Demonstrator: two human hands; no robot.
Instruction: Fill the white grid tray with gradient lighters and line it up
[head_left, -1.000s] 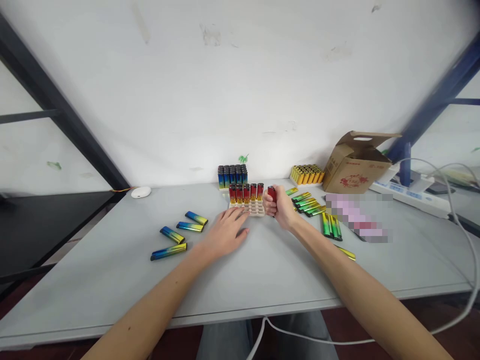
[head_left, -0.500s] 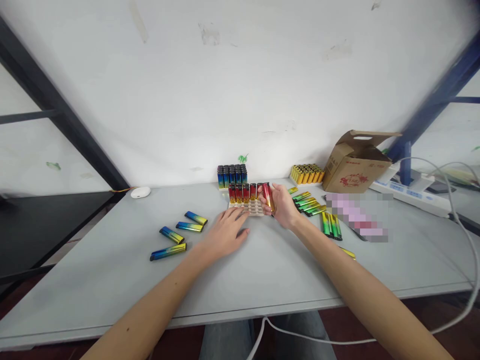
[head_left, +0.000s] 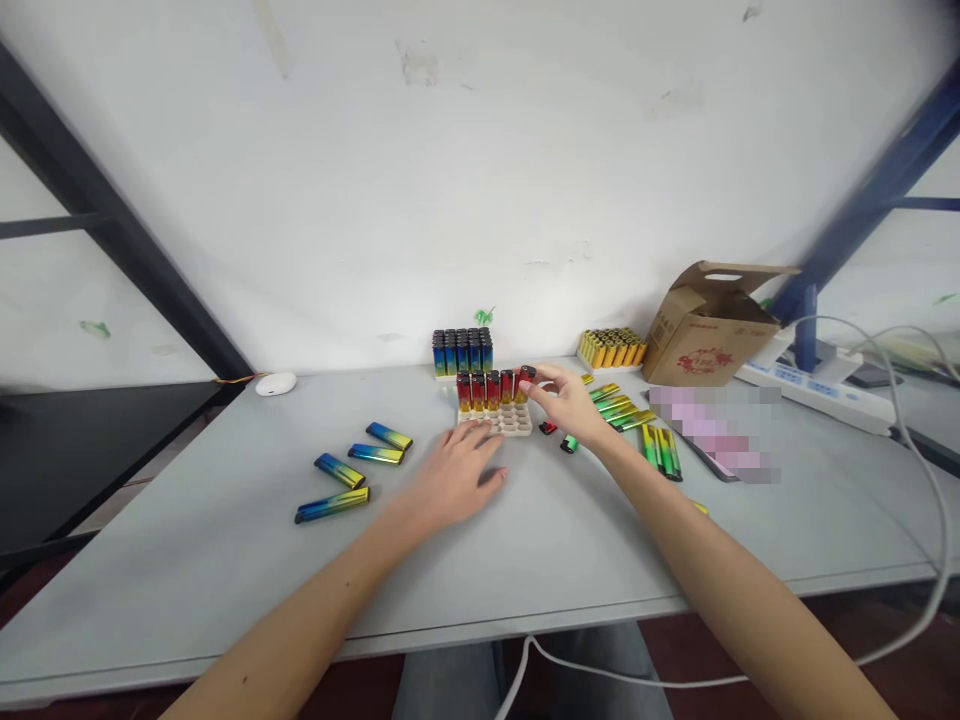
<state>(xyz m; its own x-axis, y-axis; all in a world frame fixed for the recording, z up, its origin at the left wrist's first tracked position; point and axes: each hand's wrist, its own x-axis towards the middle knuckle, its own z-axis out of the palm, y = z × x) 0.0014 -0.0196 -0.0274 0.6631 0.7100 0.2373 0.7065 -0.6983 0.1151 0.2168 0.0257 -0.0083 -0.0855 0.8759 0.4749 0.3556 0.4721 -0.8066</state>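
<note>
A white tray with holes bears several upright red and gold lighters in its back part; front holes show bare. My right hand pinches a red lighter at the tray's back right corner. Its fingers partly cover that lighter, so whether it sits fully in a hole is hidden. My left hand lies with fingers spread at the tray's front left edge, holding nothing. Behind the tray stands a block of blue lighters.
Blue-yellow lighters lie at the left. Green-yellow lighters lie at the right, near a pixelated pink item. Yellow lighters stand by an open cardboard box. A white power strip and cables are far right.
My right hand has brought the red lighter left and upright onto the tray's back right corner. Red and green lighters on the table beneath that hand have come into view.
</note>
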